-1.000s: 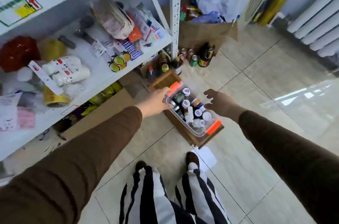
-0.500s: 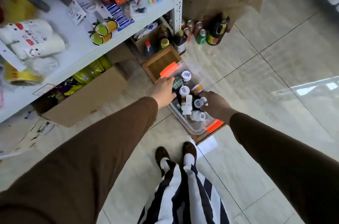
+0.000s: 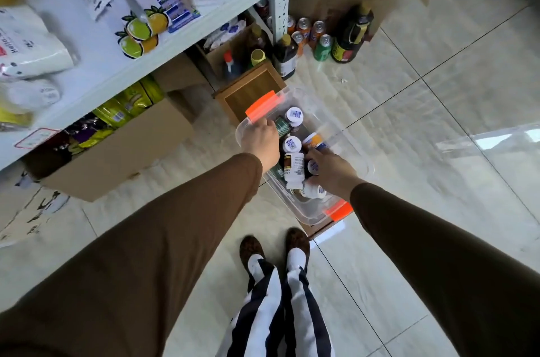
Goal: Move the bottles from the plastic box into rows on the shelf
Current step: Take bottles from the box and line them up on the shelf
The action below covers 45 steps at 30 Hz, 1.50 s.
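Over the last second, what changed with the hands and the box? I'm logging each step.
The right hand moved from open air beside the plastic box down into it, and now rests on the bottles; a firm grip can't be confirmed. The left hand stayed at the box's near-left rim by the orange latch. The box stayed on the wooden crate; no bottle has left yet.

Both arms outstretched downward, hands: left (image 3: 261, 139) curled, right (image 3: 331, 172) half-closed.

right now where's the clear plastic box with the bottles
In the head view the clear plastic box sits on the floor right of centre, atop a wooden crate by the shelf post, with the left hand and right hand in it.
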Motion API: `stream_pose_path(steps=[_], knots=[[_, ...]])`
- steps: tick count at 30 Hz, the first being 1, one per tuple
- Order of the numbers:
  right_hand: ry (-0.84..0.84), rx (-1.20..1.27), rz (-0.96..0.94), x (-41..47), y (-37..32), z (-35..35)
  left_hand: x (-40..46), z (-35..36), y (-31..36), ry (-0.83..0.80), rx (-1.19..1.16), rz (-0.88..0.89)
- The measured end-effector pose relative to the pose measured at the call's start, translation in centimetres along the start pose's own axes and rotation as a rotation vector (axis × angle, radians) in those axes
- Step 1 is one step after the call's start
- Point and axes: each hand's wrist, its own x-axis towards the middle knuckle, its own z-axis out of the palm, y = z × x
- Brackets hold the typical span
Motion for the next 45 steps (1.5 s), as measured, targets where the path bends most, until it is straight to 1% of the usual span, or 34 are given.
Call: stream_pose_path(steps=[3, 6, 9, 11, 15, 17, 19, 25, 29, 32, 34, 39, 45], knots=[[0.022, 0.004, 0.007, 0.5, 0.2, 0.5, 0.8, 0.3, 0.1, -0.016, -0.103, -0.013], [0.067, -0.006, 0.014, 0.7, 0.4, 0.8, 1.1, 0.9, 0.0, -0.069, -0.201, -0.012], [0.097, 0.059, 0.019, 0.6, 0.6, 0.6, 1.1, 1.3, -0.1, -0.088, -0.271, 0.024], [0.119, 0.091, 0.024, 0.2, 0.7, -0.1, 1.1, 1.0, -0.2, -0.094, -0.369, 0.044], [0.200, 0.164, -0.046, -2.0, 0.5, -2.8, -0.3, -1.5, -1.4, -0.100, -0.535, 0.047], [0.232, 0.237, -0.062, -3.3, -0.1, -4.9, -1.6, -3.4, -2.6, -0.134, -0.677, 0.014], [0.246, 0.300, -0.067, -4.4, -1.1, -7.5, -3.0, -5.6, -4.0, -0.126, -0.790, -0.015], [0.248, 0.345, -0.202, -8.4, -6.6, -16.0, -8.1, -14.8, -8.5, 0.014, -0.836, -0.063], [0.309, 0.335, -0.343, -11.8, -11.5, -21.3, -12.1, -21.2, -12.1, 0.139, -0.866, -0.061], [0.346, 0.333, -0.435, -14.2, -15.4, -25.0, -14.9, -25.6, -15.0, 0.194, -0.913, -0.056], [0.360, 0.323, -0.482, -15.8, -17.9, -27.2, -16.9, -28.1, -16.7, 0.229, -0.935, -0.063], [0.436, 0.233, -0.658, -19.4, -24.4, -32.5, -21.2, -33.9, -20.8, 0.382, -0.926, -0.116], [0.486, 0.172, -0.799, -22.4, -33.3, -37.2, -26.2, -39.4, -26.6, 0.525, -0.933, -0.097]])
